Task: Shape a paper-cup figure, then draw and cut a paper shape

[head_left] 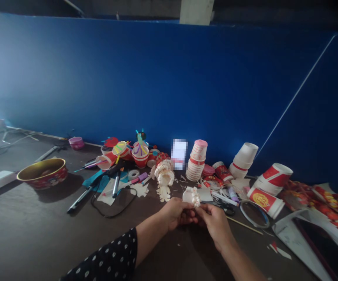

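Between my two hands is a small white paper piece with curled, fringed strips (196, 197), held just above the dark table. My left hand (177, 214) pinches its left side, fingers closed. From the right, my right hand (212, 221) grips the same piece with thumb and fingers together. A larger white paper-cup craft with many curled strips (164, 173) stands just beyond, to the left. Cut white paper scraps (139, 190) lie beside it. Behind my hands rises a stack of paper cups (197, 160).
A gold-rimmed bowl (42, 173) sits on the left. Markers (116, 184), a tape roll (133, 174) and decorated cups (141, 154) crowd the middle. On the right are red-and-white cups (266, 201), a clear ring (254, 214), a thin stick (245, 225) and a phone (323, 246).
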Demonstrator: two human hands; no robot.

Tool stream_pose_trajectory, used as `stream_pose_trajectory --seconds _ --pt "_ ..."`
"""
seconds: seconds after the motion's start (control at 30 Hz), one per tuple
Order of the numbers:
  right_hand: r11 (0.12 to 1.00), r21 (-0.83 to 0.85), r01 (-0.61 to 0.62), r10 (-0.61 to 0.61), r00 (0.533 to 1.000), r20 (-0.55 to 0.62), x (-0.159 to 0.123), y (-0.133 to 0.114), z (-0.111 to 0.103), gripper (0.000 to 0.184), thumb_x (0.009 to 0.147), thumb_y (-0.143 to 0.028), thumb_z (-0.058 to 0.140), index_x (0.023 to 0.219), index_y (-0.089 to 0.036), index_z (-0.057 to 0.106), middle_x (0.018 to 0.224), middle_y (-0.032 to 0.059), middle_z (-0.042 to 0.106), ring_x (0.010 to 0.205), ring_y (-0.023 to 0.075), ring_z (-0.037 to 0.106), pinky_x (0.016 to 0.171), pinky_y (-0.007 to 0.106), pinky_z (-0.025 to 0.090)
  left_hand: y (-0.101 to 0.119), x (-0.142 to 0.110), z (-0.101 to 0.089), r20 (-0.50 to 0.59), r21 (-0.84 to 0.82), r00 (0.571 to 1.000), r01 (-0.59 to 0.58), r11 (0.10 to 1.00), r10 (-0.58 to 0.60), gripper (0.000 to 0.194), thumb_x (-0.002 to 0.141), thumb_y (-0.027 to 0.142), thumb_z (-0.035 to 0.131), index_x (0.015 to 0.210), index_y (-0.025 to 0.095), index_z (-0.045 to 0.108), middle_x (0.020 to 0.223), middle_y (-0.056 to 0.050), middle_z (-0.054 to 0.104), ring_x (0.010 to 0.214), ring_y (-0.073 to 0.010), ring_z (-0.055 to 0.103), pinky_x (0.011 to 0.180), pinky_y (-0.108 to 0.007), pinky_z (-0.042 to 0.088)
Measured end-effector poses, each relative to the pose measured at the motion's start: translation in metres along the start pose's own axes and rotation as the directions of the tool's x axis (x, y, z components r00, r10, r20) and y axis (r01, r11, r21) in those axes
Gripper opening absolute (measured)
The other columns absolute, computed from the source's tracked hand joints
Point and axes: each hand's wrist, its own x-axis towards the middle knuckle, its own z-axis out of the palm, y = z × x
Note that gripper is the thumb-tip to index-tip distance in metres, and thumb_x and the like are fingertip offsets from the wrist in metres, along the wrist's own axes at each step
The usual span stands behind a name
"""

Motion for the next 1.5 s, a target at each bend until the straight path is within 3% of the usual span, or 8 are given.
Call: stream_pose_trajectory --seconds 0.47,0.73,1.0,1.2,1.5 --pt "1.0 0.009 0.01 -0.01 0.999 -0.051 -0.003 -0.006 0.001 0.029 0.062 -0.045 0.063 0.058 -0.017 0.057 0.049 -0.0007 0.06 0.044 0.0142 0.053 0.046 0.024 0.04 -0.001 0.0 -0.001 0.076 -0.005 0.997 0.006 1.0 -0.006 0.014 0.073 0.008 0.047 0.067 0.003 0.059 0.047 -0.003 0.056 0.046 -0.0129 0.06 0.042 -0.016 0.044" --pt "0.991 0.13 0.015 -0.017 1.0 0.021 -0.004 -0.002 0.003 0.03 0.065 -0.043 0.062 0.056 -0.017 0.049 0.045 -0.003 0.054 0.04 0.0108 0.047 0.044 0.023 0.035 0.002 -0.004 0.005 0.152 0.01 0.985 0.087 0.996 -0.088 0.021 0.074 0.014 0.04 0.065 0.004 0.056 0.044 -0.005 0.055 0.04 -0.0127 0.057 0.036 -0.016 0.036" --pt "0.998 0.032 0.061 -0.058 0.995 -0.084 -0.002 0.002 0.001 0.032 0.063 -0.044 0.062 0.052 -0.017 0.051 0.042 -0.0049 0.049 0.04 0.0086 0.039 0.041 0.021 0.029 0.003 -0.002 -0.001 0.282 0.026 0.955 0.084 0.996 -0.088 0.029 0.08 0.018 0.035 0.073 0.003 0.058 0.049 -0.007 0.059 0.051 -0.0155 0.062 0.039 -0.015 0.037" --pt "0.996 0.006 0.084 -0.083 0.991 -0.102 -0.003 -0.001 0.003 0.031 0.063 -0.045 0.062 0.052 -0.017 0.053 0.041 -0.0044 0.049 0.04 0.0092 0.039 0.041 0.022 0.029 0.006 -0.004 -0.001 0.249 0.022 0.961 0.115 0.993 -0.117 0.029 0.083 0.021 0.037 0.076 0.002 0.058 0.047 -0.006 0.058 0.05 -0.016 0.062 0.038 -0.015 0.037" --pt "0.992 -0.089 0.084 -0.094 0.989 -0.112 -0.008 -0.008 0.006 0.03 0.063 -0.044 0.062 0.05 -0.017 0.058 0.046 -0.0025 0.056 0.045 0.0114 0.044 0.046 0.022 0.033 0.005 -0.001 0.0 0.098 0.053 0.982 0.157 0.986 -0.161 0.023 0.078 0.016 0.04 0.073 0.004 0.059 0.045 -0.004 0.057 0.044 -0.0148 0.06 0.03 -0.013 0.029"
